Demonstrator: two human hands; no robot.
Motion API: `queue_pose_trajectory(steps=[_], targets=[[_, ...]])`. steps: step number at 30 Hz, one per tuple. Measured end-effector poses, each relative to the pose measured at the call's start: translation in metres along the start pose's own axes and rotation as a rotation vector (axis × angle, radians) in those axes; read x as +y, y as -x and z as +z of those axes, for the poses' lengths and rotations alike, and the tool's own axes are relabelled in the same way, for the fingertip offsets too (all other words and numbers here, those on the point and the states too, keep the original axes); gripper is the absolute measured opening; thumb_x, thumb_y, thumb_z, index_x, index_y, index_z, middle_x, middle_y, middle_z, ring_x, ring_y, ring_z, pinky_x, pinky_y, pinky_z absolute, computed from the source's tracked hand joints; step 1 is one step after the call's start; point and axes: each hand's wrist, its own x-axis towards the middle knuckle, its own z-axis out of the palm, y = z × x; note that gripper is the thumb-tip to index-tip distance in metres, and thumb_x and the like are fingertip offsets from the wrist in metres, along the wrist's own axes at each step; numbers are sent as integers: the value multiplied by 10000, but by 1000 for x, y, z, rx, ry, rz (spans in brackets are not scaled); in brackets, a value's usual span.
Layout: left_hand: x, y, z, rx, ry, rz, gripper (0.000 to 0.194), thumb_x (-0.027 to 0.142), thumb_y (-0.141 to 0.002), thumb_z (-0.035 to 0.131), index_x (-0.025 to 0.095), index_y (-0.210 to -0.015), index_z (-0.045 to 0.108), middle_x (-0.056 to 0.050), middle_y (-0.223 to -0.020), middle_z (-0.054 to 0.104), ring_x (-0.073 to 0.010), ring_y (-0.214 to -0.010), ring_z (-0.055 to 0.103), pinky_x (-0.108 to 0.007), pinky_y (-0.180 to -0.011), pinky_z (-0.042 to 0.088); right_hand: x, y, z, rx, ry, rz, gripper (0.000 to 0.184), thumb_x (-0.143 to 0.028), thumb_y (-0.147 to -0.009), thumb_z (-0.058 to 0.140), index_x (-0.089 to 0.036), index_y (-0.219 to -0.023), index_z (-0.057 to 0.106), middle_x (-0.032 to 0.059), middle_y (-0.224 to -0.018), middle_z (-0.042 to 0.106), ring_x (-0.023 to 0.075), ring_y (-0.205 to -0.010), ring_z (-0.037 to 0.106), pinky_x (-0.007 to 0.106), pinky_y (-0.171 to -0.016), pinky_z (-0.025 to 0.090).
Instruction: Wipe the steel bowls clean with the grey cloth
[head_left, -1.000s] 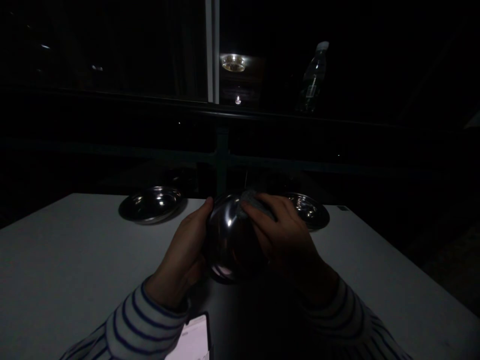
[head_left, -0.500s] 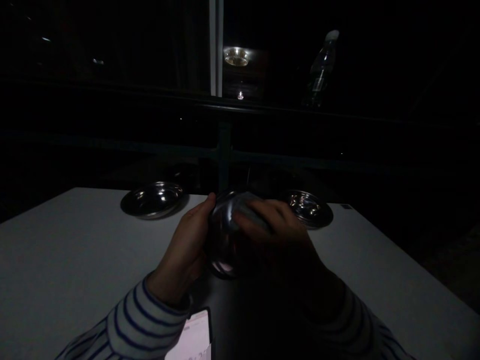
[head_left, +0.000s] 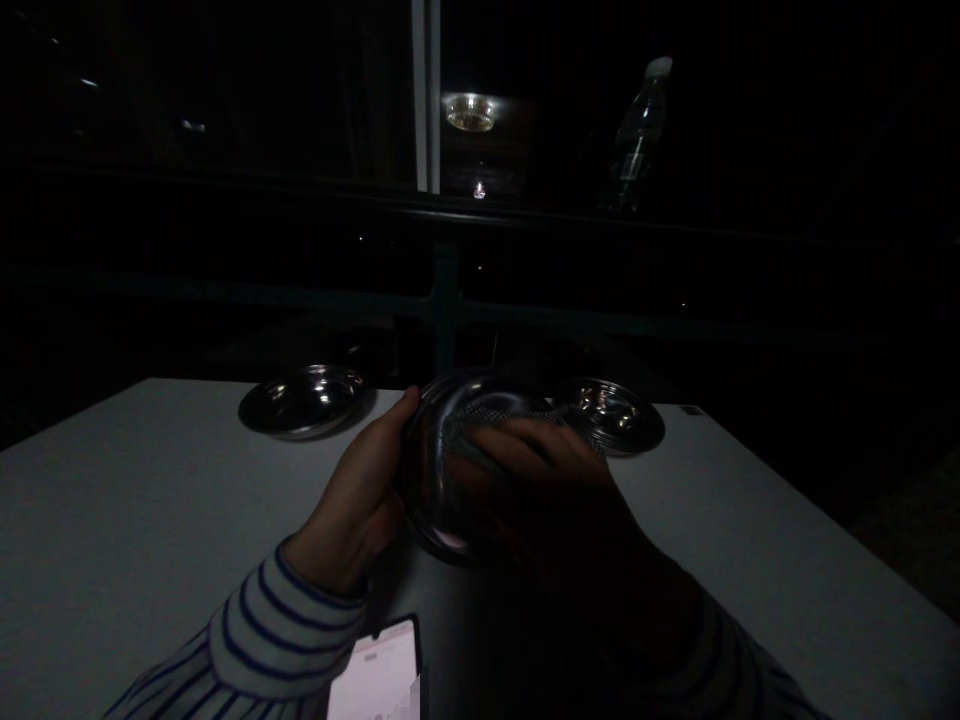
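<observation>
My left hand (head_left: pixel 356 490) grips the left rim of a shiny metal bowl (head_left: pixel 429 460), thumb on top, holding it tilted above the table. My right hand (head_left: pixel 555 470) presses a greyish patterned cloth (head_left: pixel 495 412) against the bowl's surface, fingers bent over it. A loose part of the cloth trails out to the right behind the knuckles. Deep shadow covers the right hand's lower part and the bowl's right side.
On the white table (head_left: pixel 187 520), one metal bowl (head_left: pixel 307 400) sits at the back left and other metal dishware (head_left: pixel 619 415) at the back right. A lit phone (head_left: pixel 375 670) lies near me. Beyond the table, a plastic bottle (head_left: pixel 641 135) stands by the dark window.
My right hand has slid the cloth from the bowl's upper right down and left toward its middle. My left hand keeps its hold, and the bowl has shifted slightly.
</observation>
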Motion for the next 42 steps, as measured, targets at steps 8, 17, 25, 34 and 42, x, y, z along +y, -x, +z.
queue_pose_trajectory(steps=[8,17,25,34,42], targets=[[0,-1,-1,4,-1,-12,231,291,-811,490,148,-686,623,-23,-537,638,-132,-438,588,-230,-428,488,-2,1,-2,-52,-19,45,267,-259,-846,467,-225,-1094,560,12,-1139,577,205,-972,464,325,-716,358],[-6,-3,-4,17,-127,62,218,353,-744,569,145,-744,635,-34,-587,657,-153,-469,596,-262,-470,480,-2,-1,-1,-30,34,151,284,-258,-839,486,-201,-1108,559,35,-1145,579,210,-962,467,322,-707,361],[-1,-1,-5,56,-212,233,231,372,-661,648,153,-732,652,-11,-577,646,-137,-492,587,-225,-465,435,-7,-1,4,14,-42,88,265,-263,-863,438,-241,-1092,569,1,-1136,581,192,-966,470,314,-711,390],[2,1,-7,70,-248,252,225,373,-642,662,154,-695,649,-2,-521,616,-136,-455,557,-225,-434,407,-16,2,4,77,-40,111,285,-237,-859,419,-235,-1100,572,22,-1130,579,194,-970,469,322,-741,410],[8,-1,-9,87,-255,227,240,361,-664,645,135,-744,654,-32,-589,649,-138,-487,584,-218,-437,414,13,6,6,30,52,323,301,-137,-834,447,-130,-1108,574,77,-1103,590,188,-940,491,310,-778,441]])
